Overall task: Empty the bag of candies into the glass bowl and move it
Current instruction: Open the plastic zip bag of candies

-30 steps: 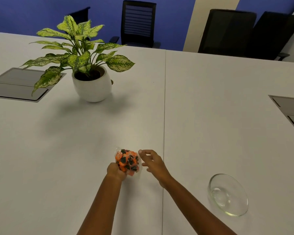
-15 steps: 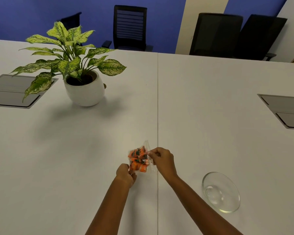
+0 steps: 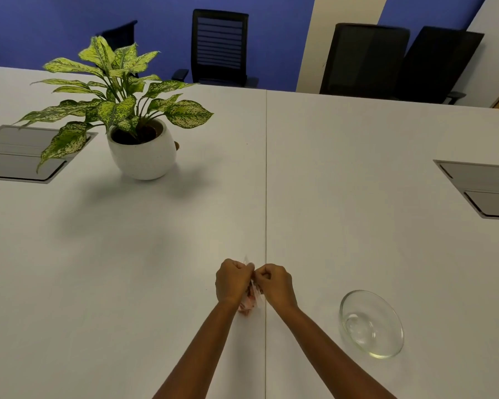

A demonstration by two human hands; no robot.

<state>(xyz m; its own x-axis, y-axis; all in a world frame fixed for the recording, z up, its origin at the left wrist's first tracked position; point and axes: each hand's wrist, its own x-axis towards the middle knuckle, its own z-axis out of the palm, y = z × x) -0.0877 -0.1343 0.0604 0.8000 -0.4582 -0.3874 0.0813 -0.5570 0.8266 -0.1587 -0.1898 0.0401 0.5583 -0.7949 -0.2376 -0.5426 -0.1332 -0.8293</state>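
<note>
Head camera shows me both hands meeting over the white bench (image 3: 156,269): my left hand (image 3: 232,282) and right hand (image 3: 275,283) are each curled tight, pinching the top of the bag of candies (image 3: 249,299), which hangs between them, mostly hidden. Well to the right sits the glass bowl (image 3: 370,323), empty.
</note>
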